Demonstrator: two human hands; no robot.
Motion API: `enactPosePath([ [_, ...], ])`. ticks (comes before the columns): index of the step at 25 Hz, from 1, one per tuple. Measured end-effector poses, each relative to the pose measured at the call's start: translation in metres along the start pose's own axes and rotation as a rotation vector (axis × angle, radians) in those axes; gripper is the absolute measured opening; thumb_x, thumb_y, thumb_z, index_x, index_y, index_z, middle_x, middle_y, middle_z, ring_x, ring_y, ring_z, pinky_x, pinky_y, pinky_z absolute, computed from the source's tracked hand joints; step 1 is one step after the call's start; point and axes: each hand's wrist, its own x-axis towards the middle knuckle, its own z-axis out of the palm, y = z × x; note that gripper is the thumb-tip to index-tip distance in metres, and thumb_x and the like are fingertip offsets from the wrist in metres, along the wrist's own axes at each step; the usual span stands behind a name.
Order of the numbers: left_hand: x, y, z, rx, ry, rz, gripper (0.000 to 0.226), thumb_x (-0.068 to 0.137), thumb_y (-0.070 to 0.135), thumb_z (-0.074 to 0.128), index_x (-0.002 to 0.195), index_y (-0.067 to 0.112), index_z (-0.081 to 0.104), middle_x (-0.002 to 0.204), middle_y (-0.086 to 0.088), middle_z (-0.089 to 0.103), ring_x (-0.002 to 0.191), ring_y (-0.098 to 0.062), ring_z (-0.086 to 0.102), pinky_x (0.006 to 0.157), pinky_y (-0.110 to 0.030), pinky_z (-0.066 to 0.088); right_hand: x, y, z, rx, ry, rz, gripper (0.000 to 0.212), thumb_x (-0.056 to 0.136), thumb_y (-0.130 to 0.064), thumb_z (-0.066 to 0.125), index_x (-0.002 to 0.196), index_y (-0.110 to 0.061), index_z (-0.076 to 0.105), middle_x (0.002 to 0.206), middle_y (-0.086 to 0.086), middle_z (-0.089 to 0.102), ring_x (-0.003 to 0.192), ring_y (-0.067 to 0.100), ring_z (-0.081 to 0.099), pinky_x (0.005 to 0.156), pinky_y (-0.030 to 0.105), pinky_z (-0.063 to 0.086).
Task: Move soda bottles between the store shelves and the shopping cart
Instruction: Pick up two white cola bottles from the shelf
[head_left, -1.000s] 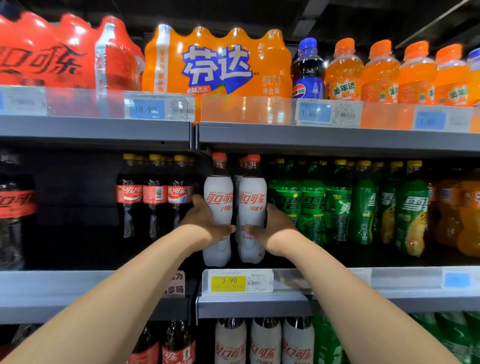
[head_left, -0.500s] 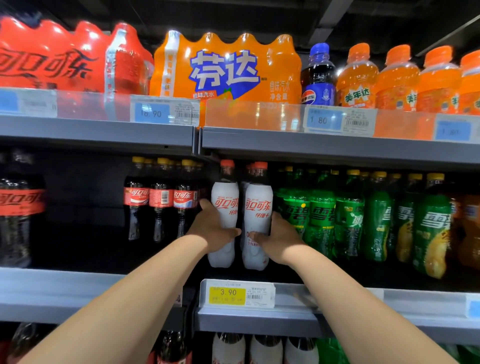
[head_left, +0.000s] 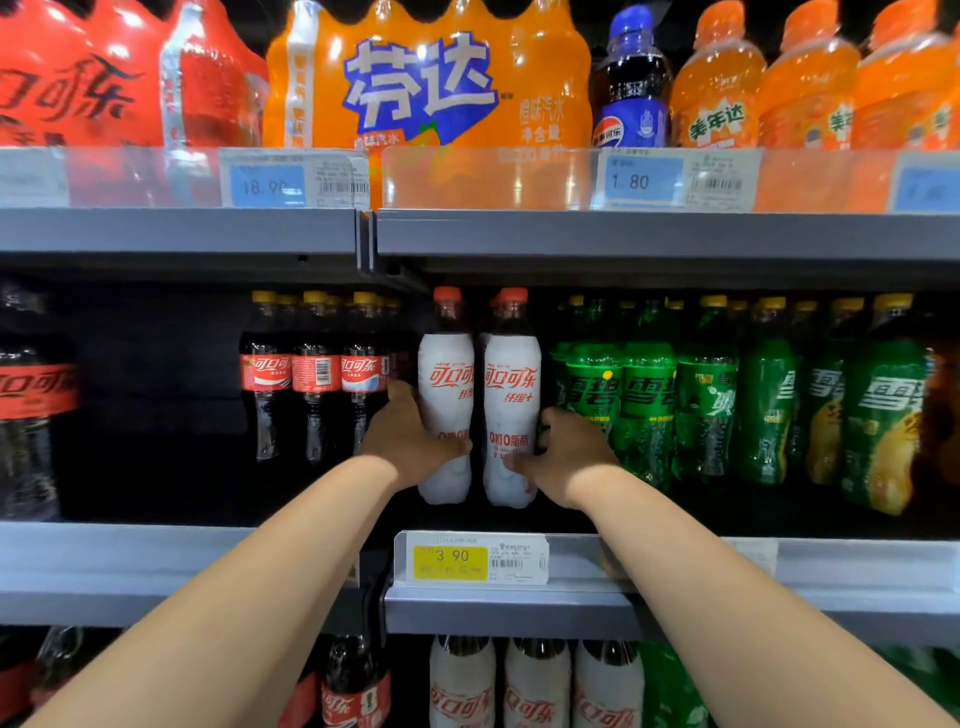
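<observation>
**Two white-sleeved cola bottles gripped at the shelf front**

While both arms reach up to the middle shelf (head_left: 675, 597), each hand wraps one of the two white cola bottles standing side by side just above the yellow price tag (head_left: 450, 562). The left hand (head_left: 410, 441) closes round the lower body of the left white bottle (head_left: 445, 384), thumb across its front and the other fingers hidden behind it, so the hold appears clamped. The right hand (head_left: 569, 457) does the same on the right white bottle (head_left: 511, 395): its thumb presses the label low down and its fingers curl round the far side.

Both bottles stand upright, touching or nearly touching each other, at the front edge of the shelf above the tag. Whether their bases rest on the shelf or are just lifted cannot be told. The low grips likely keep the hands clear of the upper shelf (head_left: 649, 234), which sits close over the red caps, and give control of full, heavy bottles.

Left of the tag's column stand dark cola bottles (head_left: 314, 374) with yellow caps; right of it, a row of green soda bottles (head_left: 649, 395) stands just beside the right hand's knuckles. More white bottles (head_left: 535, 686) show on the shelf below the tag. No shopping cart is in view, so the pair is either being taken for it or set back.
</observation>
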Motion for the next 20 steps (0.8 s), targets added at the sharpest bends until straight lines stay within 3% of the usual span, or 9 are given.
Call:
enactPosePath([
  [3, 0.006, 0.002, -0.011, 0.034, -0.077, 0.015, 0.072, 0.071, 0.033, 0.091, 0.124, 0.014, 0.046, 0.123, -0.002, 0.064, 0.112, -0.022, 0.062, 0.098, -0.044, 0.052, -0.002, 0.000, -0.002, 0.018, -0.025, 0.007, 0.041, 0.086, -0.031, 0.078, 0.117, -0.012, 0.059, 0.124, 0.008, 0.067, 0.112, 0.027, 0.064, 0.079, 0.025, 0.043],
  [7, 0.013, 0.001, -0.032, 0.103, -0.269, 0.060, 0.069, 0.069, 0.045, 0.090, 0.120, 0.026, 0.048, 0.113, 0.012, 0.064, 0.105, -0.008, 0.062, 0.079, -0.030, 0.056, 0.000, 0.002, 0.000, 0.023, -0.041, 0.000, 0.042, 0.088, -0.030, 0.075, 0.122, -0.012, 0.057, 0.129, 0.008, 0.065, 0.117, 0.028, 0.062, 0.091, 0.030, 0.049],
  [10, 0.008, -0.012, -0.029, -0.006, -0.225, 0.031, 0.068, 0.072, 0.039, 0.089, 0.125, 0.024, 0.049, 0.113, 0.005, 0.067, 0.104, -0.012, 0.066, 0.083, -0.038, 0.060, 0.001, 0.004, 0.001, 0.036, -0.039, -0.014, 0.042, 0.086, -0.033, 0.076, 0.119, -0.015, 0.058, 0.126, 0.005, 0.067, 0.115, 0.024, 0.063, 0.082, 0.025, 0.045],
  [13, 0.010, -0.019, -0.023, 0.056, -0.196, 0.081, 0.061, 0.074, 0.034, 0.088, 0.122, 0.018, 0.053, 0.110, 0.001, 0.068, 0.102, -0.017, 0.067, 0.087, -0.042, 0.058, 0.003, 0.006, 0.002, 0.021, -0.007, -0.008, 0.047, 0.082, -0.040, 0.079, 0.117, -0.016, 0.059, 0.123, 0.005, 0.068, 0.111, 0.024, 0.064, 0.074, 0.022, 0.038],
  [20, 0.009, -0.023, -0.025, 0.056, -0.219, 0.091, 0.060, 0.075, 0.033, 0.088, 0.122, 0.017, 0.055, 0.108, -0.001, 0.068, 0.097, -0.017, 0.068, 0.084, -0.044, 0.060, 0.005, 0.005, 0.002, -0.016, -0.002, -0.024, 0.046, 0.086, -0.042, 0.077, 0.119, -0.014, 0.061, 0.122, 0.006, 0.068, 0.109, 0.026, 0.064, 0.076, 0.024, 0.038],
])
